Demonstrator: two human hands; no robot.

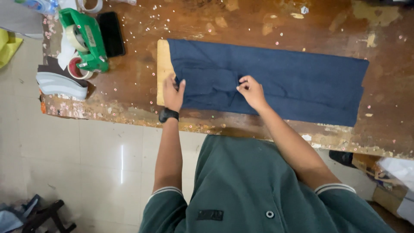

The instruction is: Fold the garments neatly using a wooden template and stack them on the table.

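A dark blue cloth [276, 84] lies flat and folded on the worn wooden bench [388, 47], its left end over a pale board [163, 64]; the left hand [173, 91] rests on the left edge of the cloth, fingers close together and bent, with a black watch [168, 114] on the wrist; the right hand [251, 89] is near the middle of the cloth, fingers curled and pinching a small fold; far left on the bench stand a green tape dispenser [88, 41] and a black phone [111, 33].

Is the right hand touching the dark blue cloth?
Touching. The head view shows the right hand with curled fingers pressed onto the dark blue cloth, bunching folds beneath them.
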